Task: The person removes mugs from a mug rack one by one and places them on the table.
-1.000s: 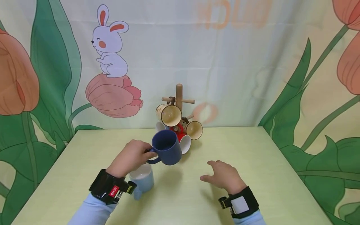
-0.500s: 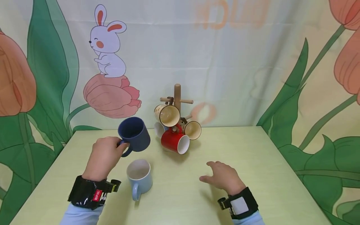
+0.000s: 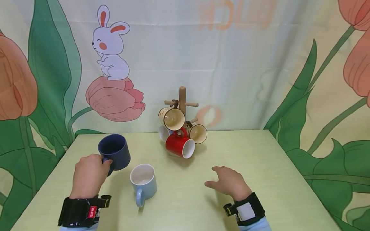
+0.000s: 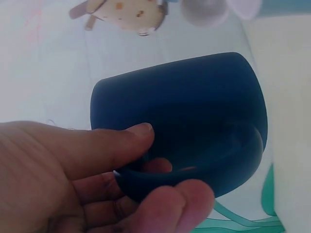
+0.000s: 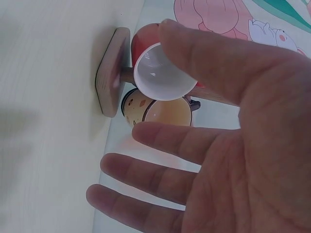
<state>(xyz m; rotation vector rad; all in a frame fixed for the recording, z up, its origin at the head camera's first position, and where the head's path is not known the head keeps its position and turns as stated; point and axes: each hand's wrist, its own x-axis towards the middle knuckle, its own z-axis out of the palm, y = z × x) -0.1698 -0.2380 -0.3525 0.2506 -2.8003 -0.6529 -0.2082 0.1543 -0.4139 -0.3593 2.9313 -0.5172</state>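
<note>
My left hand (image 3: 88, 175) grips the handle of a dark blue mug (image 3: 114, 155) at the table's left, upright, mouth up. In the left wrist view thumb and fingers curl round the handle of the dark blue mug (image 4: 194, 121). A light blue mug (image 3: 143, 179) stands just to its right, handle toward me. My right hand (image 3: 228, 181) hovers open, palm down, over the table right of centre; its spread fingers (image 5: 160, 179) hold nothing. A wooden mug tree (image 3: 182, 99) at the back carries a red mug (image 3: 179, 146) and cream mugs (image 3: 171, 117).
The pale green table (image 3: 260, 166) ends at a printed backdrop with a rabbit and tulips (image 3: 112, 80). The mug tree's square base (image 5: 112, 73) shows in the right wrist view, with the red mug's white inside (image 5: 158, 75) facing the camera.
My left hand has carried the dark blue mug from in front of the mug tree leftward and down to the table's left side. The right hand has stayed put.
</note>
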